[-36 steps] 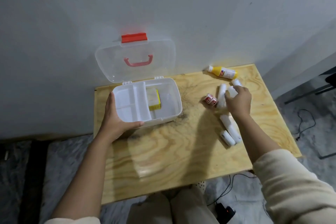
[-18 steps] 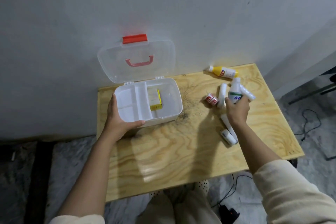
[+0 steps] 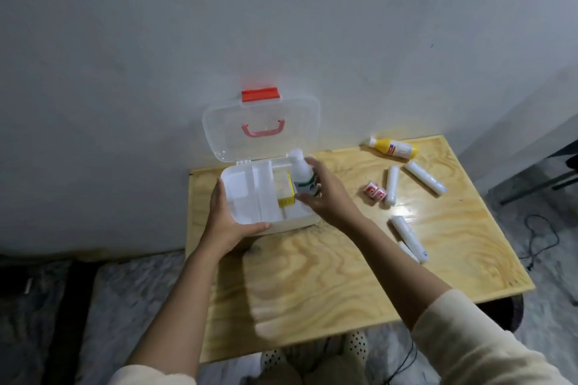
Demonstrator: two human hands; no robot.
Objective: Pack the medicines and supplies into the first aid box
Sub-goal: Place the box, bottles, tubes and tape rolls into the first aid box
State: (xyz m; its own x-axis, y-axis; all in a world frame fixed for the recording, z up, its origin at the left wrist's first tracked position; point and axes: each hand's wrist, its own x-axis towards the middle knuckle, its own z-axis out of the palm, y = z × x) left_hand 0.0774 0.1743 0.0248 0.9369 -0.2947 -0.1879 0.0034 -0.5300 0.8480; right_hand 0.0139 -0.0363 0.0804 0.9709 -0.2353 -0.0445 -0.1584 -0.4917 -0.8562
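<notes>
The clear first aid box stands open at the table's back left, its lid with a red latch leaning on the wall. A yellow and white packet lies in its right compartment. My left hand grips the box's front left corner. My right hand holds a white bottle with a green label upright over the right compartment. On the table to the right lie a yellow bottle, several white rolls and two small red and white items.
The wooden table stands against a grey wall. More white rolls lie near its right side. Cables run on the floor at the right. My knees show below the table's front edge.
My right hand lifted the white bottle from the pile at the right and carried it left to above the box. My left hand kept its hold on the box.
</notes>
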